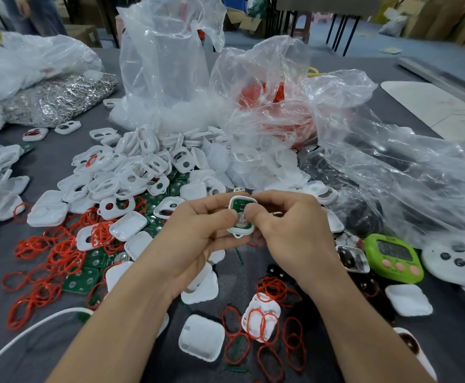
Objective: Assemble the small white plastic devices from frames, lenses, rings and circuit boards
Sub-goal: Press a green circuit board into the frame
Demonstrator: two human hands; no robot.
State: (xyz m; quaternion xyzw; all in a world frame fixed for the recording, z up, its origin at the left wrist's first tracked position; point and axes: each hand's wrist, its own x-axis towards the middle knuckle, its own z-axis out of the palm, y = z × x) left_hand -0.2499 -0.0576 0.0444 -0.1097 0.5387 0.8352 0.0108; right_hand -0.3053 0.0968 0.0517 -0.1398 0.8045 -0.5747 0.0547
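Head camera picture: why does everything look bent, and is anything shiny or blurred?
In the head view the wide lens bows the table near the edges; clear plastic bags catch glare; the white frame in the left hand and right hand looks fairly sharp.

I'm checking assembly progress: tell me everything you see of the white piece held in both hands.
The white plastic frame is small, round-cornered, held above the table, open side facing the camera. A green circuit board sits inside it. The left hand and right hand pinch its sides, thumbs pressing on the board.
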